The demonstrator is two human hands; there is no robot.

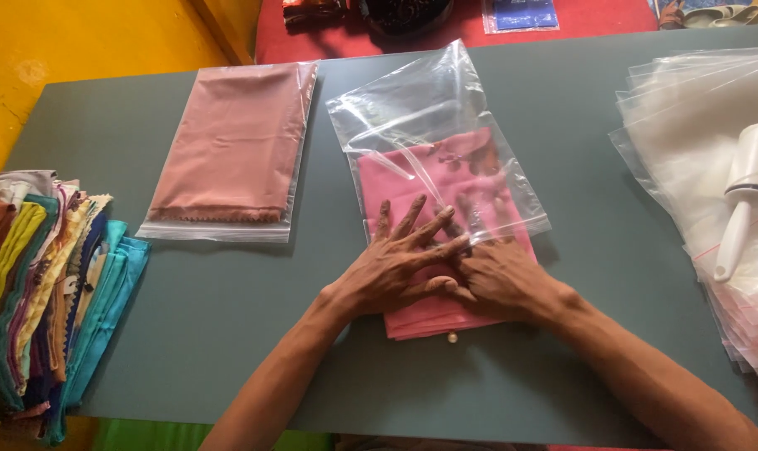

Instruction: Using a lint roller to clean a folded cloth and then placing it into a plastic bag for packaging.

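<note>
A: Counter (228, 334) holds what?
B: Mid-counter, clear bag (429, 108) half over the pink cloth (404, 179).
A: Hands?
B: Left hand (395, 267) and right hand (500, 280) flat on the cloth, fingers spread, gripping nothing. Judged: bagging step; next needs cloth slid deeper.

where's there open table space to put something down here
Bare grey tabletop lies between the stacked coloured cloths and the left hand, and right of the half-bagged pink cloth before the clear bag pile. The right edge is crowded.
</note>
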